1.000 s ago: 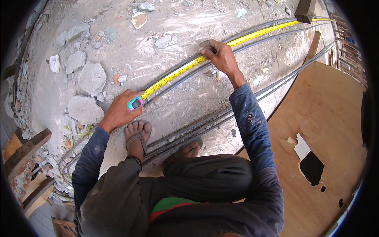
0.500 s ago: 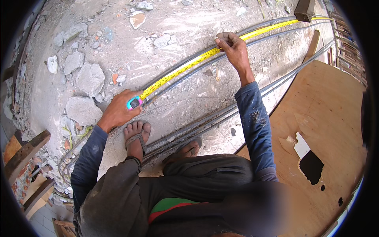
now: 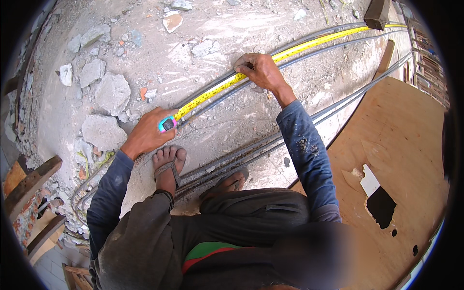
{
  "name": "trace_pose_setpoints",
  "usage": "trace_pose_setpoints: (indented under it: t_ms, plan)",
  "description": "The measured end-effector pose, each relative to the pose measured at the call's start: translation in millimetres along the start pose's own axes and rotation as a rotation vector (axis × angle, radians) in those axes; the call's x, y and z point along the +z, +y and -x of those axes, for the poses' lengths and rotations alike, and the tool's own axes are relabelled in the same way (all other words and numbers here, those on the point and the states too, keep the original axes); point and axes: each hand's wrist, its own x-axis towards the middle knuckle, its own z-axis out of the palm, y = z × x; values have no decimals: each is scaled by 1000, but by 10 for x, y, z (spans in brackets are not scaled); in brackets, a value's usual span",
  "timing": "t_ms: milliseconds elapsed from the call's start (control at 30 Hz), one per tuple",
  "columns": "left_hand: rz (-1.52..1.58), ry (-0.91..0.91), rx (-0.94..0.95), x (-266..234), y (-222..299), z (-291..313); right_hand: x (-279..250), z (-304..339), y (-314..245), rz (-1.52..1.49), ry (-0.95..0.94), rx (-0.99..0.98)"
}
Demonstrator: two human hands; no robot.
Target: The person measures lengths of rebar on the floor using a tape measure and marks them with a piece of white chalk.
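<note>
My left hand point(image 3: 149, 132) is closed around a tape measure point(image 3: 167, 124) with a turquoise and pink case, low over the dusty ground. From the case a yellow blade point(image 3: 208, 95) runs out to the upper right, along dark steel rods point(image 3: 231, 88) lying on the ground. Partway along the blade, my right hand point(image 3: 263, 71) has thumb and fingers pinched at its edge. The blade's far end lies near a wooden block point(image 3: 376, 14), where its tip is too small to make out.
Broken concrete chunks point(image 3: 112, 93) lie to the left. More rods point(image 3: 232, 157) run past my sandalled feet point(image 3: 168, 166). A brown plywood sheet point(image 3: 391, 130) with a jagged hole covers the right side. Wooden pieces point(image 3: 34, 179) stick up at the lower left.
My right hand has slid along the blade toward the lower left, nearer the tape case. My left hand has barely moved and keeps its hold on the tape measure.
</note>
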Motion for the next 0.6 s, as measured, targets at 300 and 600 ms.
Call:
trace_pose_setpoints:
  t_ms: [300,600]
  plan:
    - [-26,1,34,23,-38,-14,27,-24,-52,111,-22,-33]
    - [-40,10,31,45,-70,-14,71,55,-86,21,35,-4]
